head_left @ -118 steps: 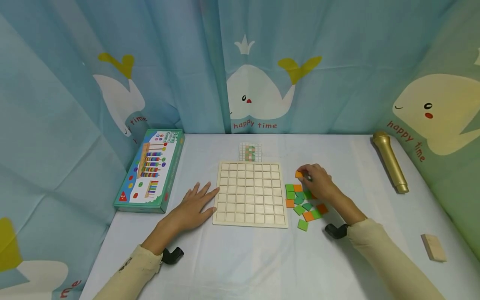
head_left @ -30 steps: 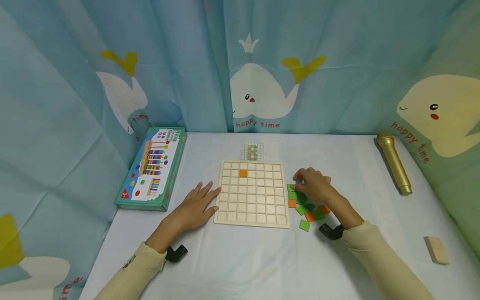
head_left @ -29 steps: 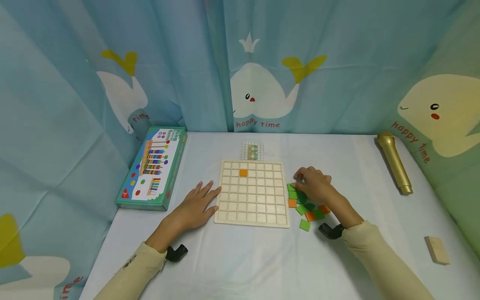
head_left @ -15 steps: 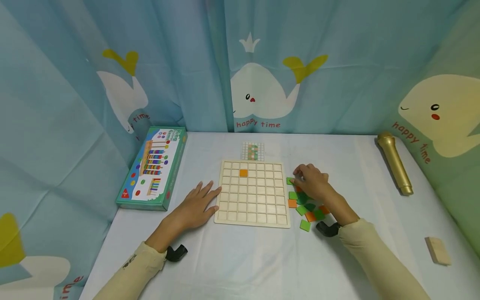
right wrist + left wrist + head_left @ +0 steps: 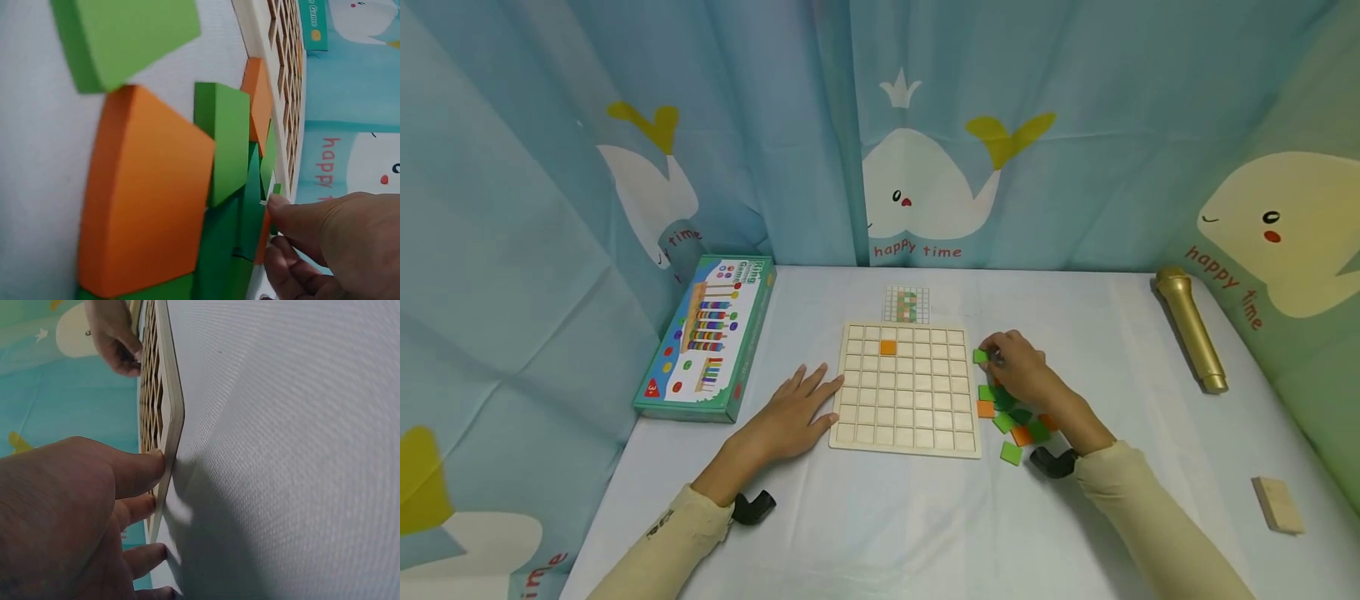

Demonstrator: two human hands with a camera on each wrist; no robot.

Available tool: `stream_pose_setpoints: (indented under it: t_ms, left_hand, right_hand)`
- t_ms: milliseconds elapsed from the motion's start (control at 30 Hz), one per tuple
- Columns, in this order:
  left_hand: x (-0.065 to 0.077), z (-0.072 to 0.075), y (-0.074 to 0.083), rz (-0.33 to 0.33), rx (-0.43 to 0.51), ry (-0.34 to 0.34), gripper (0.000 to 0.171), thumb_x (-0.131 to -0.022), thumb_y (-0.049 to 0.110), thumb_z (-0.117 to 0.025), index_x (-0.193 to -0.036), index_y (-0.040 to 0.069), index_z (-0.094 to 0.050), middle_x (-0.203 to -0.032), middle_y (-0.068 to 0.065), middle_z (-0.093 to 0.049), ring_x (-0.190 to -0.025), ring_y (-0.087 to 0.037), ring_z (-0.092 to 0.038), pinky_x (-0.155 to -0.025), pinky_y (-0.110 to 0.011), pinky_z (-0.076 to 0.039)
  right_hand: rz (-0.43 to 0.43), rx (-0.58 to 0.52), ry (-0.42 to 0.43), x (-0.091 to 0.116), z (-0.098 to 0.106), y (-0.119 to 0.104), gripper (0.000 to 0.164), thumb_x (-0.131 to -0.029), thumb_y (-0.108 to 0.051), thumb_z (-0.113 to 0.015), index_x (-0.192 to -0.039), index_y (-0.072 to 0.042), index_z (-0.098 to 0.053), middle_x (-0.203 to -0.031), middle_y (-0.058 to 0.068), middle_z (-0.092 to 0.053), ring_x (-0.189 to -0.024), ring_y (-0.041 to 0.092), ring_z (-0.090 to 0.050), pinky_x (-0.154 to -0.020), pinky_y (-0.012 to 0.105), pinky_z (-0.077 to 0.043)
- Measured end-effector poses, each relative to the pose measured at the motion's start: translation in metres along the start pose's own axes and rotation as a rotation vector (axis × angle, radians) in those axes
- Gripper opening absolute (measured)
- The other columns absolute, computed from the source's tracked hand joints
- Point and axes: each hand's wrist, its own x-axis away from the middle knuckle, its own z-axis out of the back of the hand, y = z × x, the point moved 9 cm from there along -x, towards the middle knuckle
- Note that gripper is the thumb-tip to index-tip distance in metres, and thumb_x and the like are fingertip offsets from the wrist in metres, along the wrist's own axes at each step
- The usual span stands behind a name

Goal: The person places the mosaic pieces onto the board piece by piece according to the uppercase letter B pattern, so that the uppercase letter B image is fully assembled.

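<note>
My left hand (image 5: 790,417) lies with spread fingers on the cloth, its fingertips on the left edge of the pale wooden grid board (image 5: 904,452). The left wrist view shows the thumb (image 5: 147,469) against the board's rim. Thumb and fingers of my right hand (image 5: 1021,367) pinch a light green square tile (image 5: 981,356) just right of the board. Below that hand lies a loose group of tiles, green square tiles (image 5: 1011,453) and orange tiles (image 5: 985,409) among them; the hand covers some. One orange square tile (image 5: 888,347) sits in a cell in the board's second row.
A small printed pattern card (image 5: 907,305) lies behind the board. At the left stands a boxed ring game (image 5: 703,342). A gold microphone (image 5: 1191,329) and a small wooden block (image 5: 1277,505) lie at the right. Printed curtains (image 5: 805,167) close off the back and sides.
An orange tile went from my right hand into the board. That hand then came to a green tile by the pile and slid it away from me, now pinching it. My left hand stayed put.
</note>
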Motion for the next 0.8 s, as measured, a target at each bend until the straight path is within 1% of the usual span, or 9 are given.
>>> stream_pose_setpoints:
  t_ms: [233, 367, 567, 667, 800]
  left_hand:
    - [0.001, 0.0, 0.001, 0.002, 0.003, 0.004, 0.062, -0.11, 0.035, -0.055, -0.167, 0.018, -0.035, -0.176, -0.015, -0.019, -0.161, -0.048, -0.008, -0.128, -0.064, -0.015]
    - [0.001, 0.0, 0.001, 0.003, 0.004, 0.006, 0.062, -0.11, 0.035, -0.055, -0.167, 0.018, -0.035, -0.176, -0.015, -0.02, -0.161, -0.048, -0.008, -0.128, -0.064, -0.015]
    - [0.001, -0.001, 0.0, -0.003, 0.004, 0.01, 0.062, -0.11, 0.035, -0.055, -0.166, 0.017, -0.036, -0.175, -0.016, -0.021, -0.161, -0.048, -0.009, -0.128, -0.064, -0.015]
    - [0.0, -0.002, 0.0, -0.007, 0.002, 0.011, 0.062, -0.11, 0.035, -0.054, -0.167, 0.018, -0.035, -0.175, -0.015, -0.021, -0.161, -0.048, -0.009, -0.128, -0.064, -0.015]
    - [0.0, -0.001, -0.001, -0.008, -0.002, 0.011, 0.062, -0.11, 0.035, -0.054, -0.167, 0.018, -0.035, -0.175, -0.015, -0.021, -0.161, -0.048, -0.009, -0.128, -0.064, -0.015]
  right_hand:
    - [0.028, 0.0, 0.016, -0.003, 0.0, -0.002, 0.028, -0.105, -0.01, -0.065, -0.129, 0.004, -0.06, -0.124, 0.025, -0.058, -0.116, 0.039, -0.057, -0.092, 0.06, -0.04]
    - [0.049, 0.008, 0.041, -0.006, 0.003, -0.002, 0.027, -0.105, -0.009, -0.064, -0.128, 0.005, -0.06, -0.121, 0.026, -0.058, -0.113, 0.04, -0.058, -0.091, 0.061, -0.042]
    - [0.03, -0.01, 0.076, -0.018, 0.006, 0.001, 0.029, -0.105, -0.01, -0.064, -0.128, 0.008, -0.06, -0.124, 0.029, -0.058, -0.114, 0.042, -0.058, -0.098, 0.064, -0.044]
    - [0.047, -0.046, 0.07, -0.021, 0.005, -0.006, 0.03, -0.106, -0.01, -0.064, -0.129, 0.009, -0.059, -0.125, 0.029, -0.057, -0.114, 0.043, -0.058, -0.099, 0.063, -0.044]
    - [0.086, -0.077, 0.028, -0.026, -0.003, -0.023, 0.032, -0.107, -0.012, -0.064, -0.131, 0.007, -0.058, -0.127, 0.028, -0.056, -0.114, 0.041, -0.058, -0.1, 0.063, -0.043]
